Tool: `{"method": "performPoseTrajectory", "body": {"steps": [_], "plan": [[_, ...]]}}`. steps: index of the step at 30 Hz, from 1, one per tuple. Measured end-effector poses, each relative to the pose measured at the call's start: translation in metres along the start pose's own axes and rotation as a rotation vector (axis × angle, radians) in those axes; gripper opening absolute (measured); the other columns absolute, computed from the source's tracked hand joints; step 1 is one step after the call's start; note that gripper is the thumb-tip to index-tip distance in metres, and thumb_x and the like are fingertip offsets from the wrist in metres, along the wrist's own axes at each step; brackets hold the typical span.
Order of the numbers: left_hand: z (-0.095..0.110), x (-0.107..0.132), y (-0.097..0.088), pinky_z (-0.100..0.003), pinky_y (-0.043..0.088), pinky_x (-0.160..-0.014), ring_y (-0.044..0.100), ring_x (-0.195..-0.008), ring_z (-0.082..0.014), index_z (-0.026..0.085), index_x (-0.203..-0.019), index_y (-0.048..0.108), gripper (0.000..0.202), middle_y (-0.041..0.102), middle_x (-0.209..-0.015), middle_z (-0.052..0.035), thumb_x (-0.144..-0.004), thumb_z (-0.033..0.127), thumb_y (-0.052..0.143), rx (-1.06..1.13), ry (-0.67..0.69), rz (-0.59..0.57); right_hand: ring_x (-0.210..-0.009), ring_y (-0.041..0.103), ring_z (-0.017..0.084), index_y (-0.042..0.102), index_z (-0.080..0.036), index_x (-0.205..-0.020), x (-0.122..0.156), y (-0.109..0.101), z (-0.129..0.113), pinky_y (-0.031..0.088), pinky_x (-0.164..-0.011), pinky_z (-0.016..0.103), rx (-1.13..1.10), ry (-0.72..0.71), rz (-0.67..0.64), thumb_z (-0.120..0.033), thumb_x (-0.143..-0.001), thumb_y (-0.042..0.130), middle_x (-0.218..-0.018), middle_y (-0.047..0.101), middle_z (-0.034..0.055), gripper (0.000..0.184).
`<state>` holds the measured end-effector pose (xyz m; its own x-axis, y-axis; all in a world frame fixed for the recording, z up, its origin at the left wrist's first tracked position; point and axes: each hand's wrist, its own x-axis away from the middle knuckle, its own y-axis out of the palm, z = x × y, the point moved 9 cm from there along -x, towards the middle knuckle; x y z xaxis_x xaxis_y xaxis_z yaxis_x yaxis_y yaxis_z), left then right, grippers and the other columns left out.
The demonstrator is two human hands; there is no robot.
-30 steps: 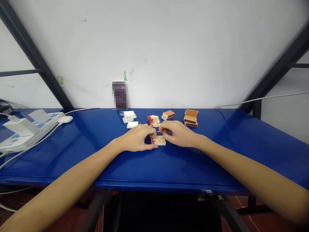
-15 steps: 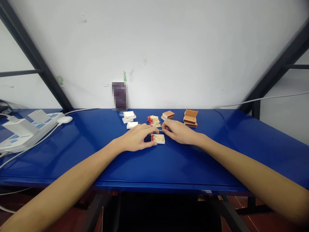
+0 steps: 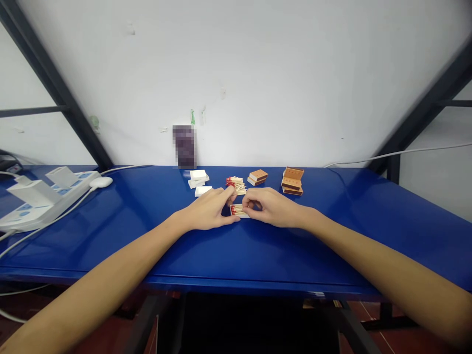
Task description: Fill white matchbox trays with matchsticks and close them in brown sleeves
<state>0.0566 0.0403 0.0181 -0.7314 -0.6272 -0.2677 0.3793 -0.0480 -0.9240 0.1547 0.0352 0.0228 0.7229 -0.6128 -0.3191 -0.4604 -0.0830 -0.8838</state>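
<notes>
A small white matchbox tray (image 3: 238, 210) with red-tipped matches in it lies on the blue table (image 3: 147, 231), between my two hands. My left hand (image 3: 210, 210) curls round the tray's left end, thumb and fingers touching it. My right hand (image 3: 271, 207) is over the tray's right end, its fingers pinched down onto the matches there. What the pinch holds is too small to make out. Just behind lies a loose heap of matches (image 3: 236, 184).
Behind the heap are several empty white trays (image 3: 198, 179), two brown sleeves (image 3: 257, 176) and a stack of brown sleeves (image 3: 292, 180). A white power strip (image 3: 40, 196) with plugs and cables sits far left. A blurred dark object (image 3: 184, 146) stands against the wall.
My right hand reached back toward the heap of matches half a second ago, then came down again onto the tray. My left hand stayed at the tray.
</notes>
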Motion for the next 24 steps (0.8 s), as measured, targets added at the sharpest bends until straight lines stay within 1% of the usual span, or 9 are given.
{"method": "performPoseTrajectory", "body": {"steps": [5, 10, 14, 18, 20, 21, 22, 24], "plan": [[0.0, 0.0, 0.001, -0.031, 0.038, -0.068, 0.052, -0.077, -0.0193, 0.021, -0.093, 0.042, 0.033, 0.057, -0.087, -0.0021, -0.087, 0.048, 0.06, -0.011, 0.011, -0.004, -0.069, 0.051, 0.014, 0.056, -0.019, -0.082, 0.0, 0.001, -0.001, 0.035, -0.064, 0.027, 0.074, -0.005, 0.01, -0.023, -0.088, 0.053, -0.078, 0.06, 0.002, 0.008], [0.003, 0.001, 0.001, -0.031, 0.038, -0.069, 0.052, -0.077, -0.0196, 0.021, -0.096, 0.047, 0.031, 0.058, -0.087, -0.0023, -0.088, 0.048, 0.059, -0.032, 0.032, -0.011, -0.073, 0.052, 0.015, 0.058, -0.019, -0.089, 0.0, 0.002, 0.0, 0.037, -0.066, 0.027, 0.044, -0.004, 0.016, -0.023, -0.09, 0.053, -0.084, 0.061, 0.0024, 0.006], [0.005, 0.0, 0.001, -0.031, 0.038, -0.069, 0.053, -0.077, -0.0196, 0.02, -0.097, 0.051, 0.029, 0.058, -0.086, -0.0025, -0.089, 0.047, 0.058, -0.043, 0.052, -0.011, -0.075, 0.053, 0.015, 0.06, -0.018, -0.087, 0.0, 0.005, -0.005, 0.038, -0.067, 0.027, 0.014, -0.043, 0.004, -0.023, -0.092, 0.051, -0.087, 0.061, 0.0038, 0.012], [0.004, 0.001, 0.002, -0.032, 0.039, -0.071, 0.053, -0.08, -0.0206, 0.02, -0.101, 0.053, 0.031, 0.059, -0.089, -0.0036, -0.09, 0.049, 0.057, -0.046, 0.052, -0.012, -0.073, 0.053, 0.015, 0.061, -0.019, -0.085, 0.0, 0.002, -0.008, 0.038, -0.067, 0.028, 0.049, -0.061, 0.019, -0.022, -0.093, 0.048, -0.086, 0.06, 0.0043, 0.015], [0.006, 0.001, 0.001, -0.032, 0.04, -0.074, 0.053, -0.085, -0.0212, 0.02, -0.103, 0.054, 0.03, 0.06, -0.093, -0.0044, -0.09, 0.048, 0.057, -0.041, 0.074, -0.011, -0.073, 0.053, 0.016, 0.06, -0.019, -0.083, -0.001, -0.008, -0.003, 0.038, -0.067, 0.028, 0.127, -0.019, 0.058, -0.02, -0.091, 0.048, -0.084, 0.06, 0.0042, 0.015], [0.008, 0.001, 0.001, -0.032, 0.04, -0.076, 0.053, -0.088, -0.0215, 0.02, -0.104, 0.055, 0.029, 0.06, -0.096, -0.0046, -0.091, 0.047, 0.057, -0.039, 0.091, -0.009, -0.073, 0.053, 0.017, 0.06, -0.019, -0.082, -0.001, -0.016, 0.004, 0.038, -0.067, 0.028, 0.187, 0.029, 0.09, -0.019, -0.089, 0.048, -0.083, 0.061, 0.0044, 0.014], [0.009, 0.002, 0.0, -0.033, 0.04, -0.078, 0.053, -0.089, -0.0216, 0.02, -0.104, 0.055, 0.029, 0.061, -0.097, -0.0048, -0.091, 0.046, 0.057, -0.037, 0.109, -0.006, -0.074, 0.054, 0.018, 0.06, -0.019, -0.082, 0.0, -0.027, 0.014, 0.037, -0.067, 0.029, 0.262, 0.105, 0.125, -0.019, -0.088, 0.048, -0.083, 0.062, 0.0053, 0.014], [0.012, 0.002, 0.0, -0.033, 0.041, -0.079, 0.053, -0.091, -0.0215, 0.02, -0.106, 0.056, 0.028, 0.061, -0.099, -0.0049, -0.091, 0.044, 0.057, -0.039, 0.13, -0.007, -0.078, 0.057, 0.02, 0.061, -0.019, -0.086, 0.006, -0.051, 0.037, 0.037, -0.066, 0.03, 0.4, 0.282, 0.186, -0.023, -0.087, 0.048, -0.091, 0.065, 0.0079, 0.014]]}}
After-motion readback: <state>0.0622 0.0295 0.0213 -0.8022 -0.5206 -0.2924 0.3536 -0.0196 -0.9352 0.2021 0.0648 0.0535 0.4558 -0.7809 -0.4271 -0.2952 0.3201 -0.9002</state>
